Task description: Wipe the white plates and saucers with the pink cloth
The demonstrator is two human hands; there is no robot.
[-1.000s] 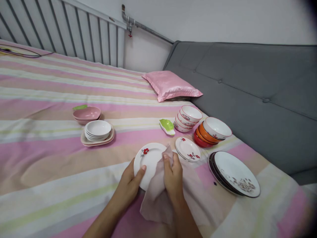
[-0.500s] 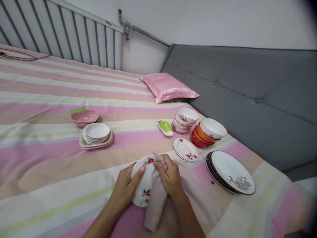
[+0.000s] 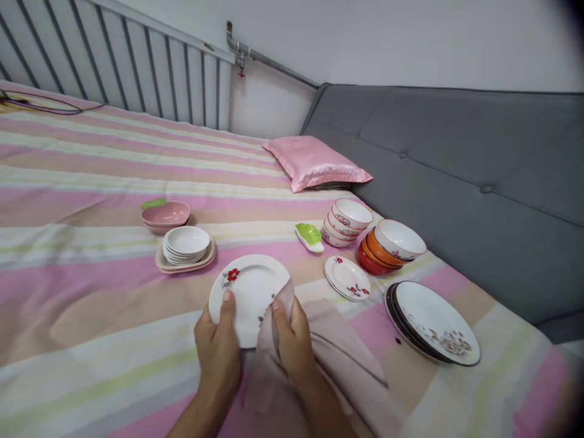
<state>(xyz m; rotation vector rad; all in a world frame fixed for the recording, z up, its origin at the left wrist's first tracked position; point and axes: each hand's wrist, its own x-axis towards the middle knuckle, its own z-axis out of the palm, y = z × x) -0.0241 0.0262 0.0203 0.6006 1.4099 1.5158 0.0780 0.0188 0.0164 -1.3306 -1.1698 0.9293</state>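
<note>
A white plate [image 3: 255,281] with red flowers is held up above the bedspread, its face toward me. My left hand [image 3: 219,340] grips its lower left rim, thumb on the face. Around the right rim my right hand [image 3: 292,340] pinches a pale pink cloth [image 3: 340,340] against the plate. The cloth hangs below and spreads to the right over the bed. Two smaller flowered plates [image 3: 344,275] lie stacked just beyond my right hand.
On the striped bedspread stand white bowls [image 3: 349,216], orange and red bowls [image 3: 381,250], dark-rimmed plates [image 3: 433,316], a green leaf-shaped dish [image 3: 310,236], small white dishes [image 3: 187,241] and pink bowls [image 3: 165,214]. A pink pillow [image 3: 317,161] rests by the grey headboard [image 3: 447,140].
The plate has turned and tilted so more of its face shows, and has shifted up and left. My left hand has moved down its rim; the cloth now spreads farther right.
</note>
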